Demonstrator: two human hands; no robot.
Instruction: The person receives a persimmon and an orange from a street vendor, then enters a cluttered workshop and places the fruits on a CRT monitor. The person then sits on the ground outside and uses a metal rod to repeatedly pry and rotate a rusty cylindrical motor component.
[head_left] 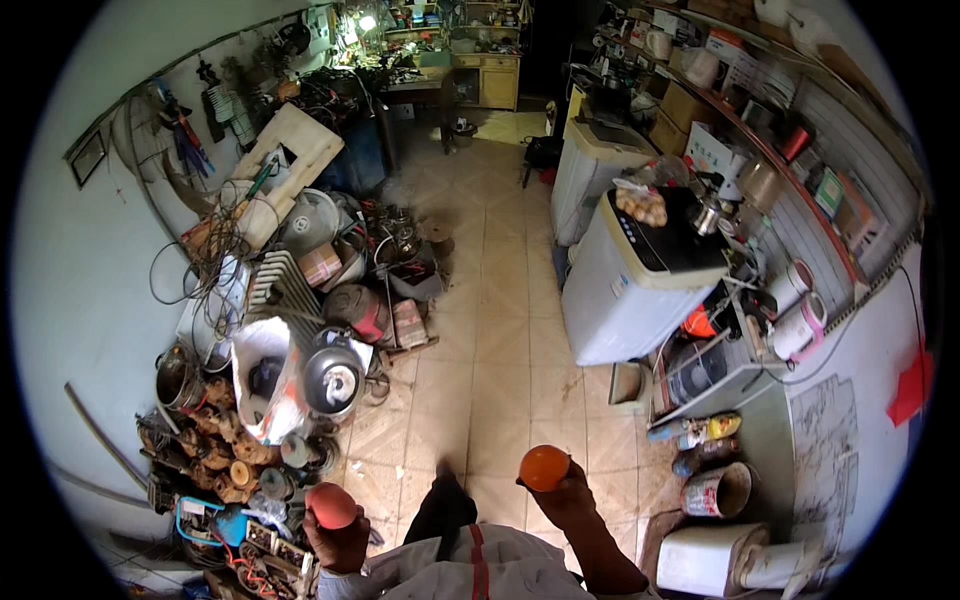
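Both my hands are raised in front of my body, each closed round a round thing. In my left hand (338,545) sits a matt pinkish-red ball-shaped thing (331,506), perhaps a fruit. My right hand (570,500) grips a glossy orange round thing (544,468), also fruit-like, and its fingers wrap the right side. The exact kind of either cannot be told. A pale garment with a red stripe (479,560) covers my front, and one dark shoe (447,480) shows beneath it on the tiled floor.
Clutter lines the left wall: tangled cables (215,290), a white sack (268,380), a metal pot (333,380) and wood pieces (235,465). A white washing machine (635,285) and loaded shelves stand right. A bucket (720,490) sits near right. A tiled aisle (485,300) leads to a far desk.
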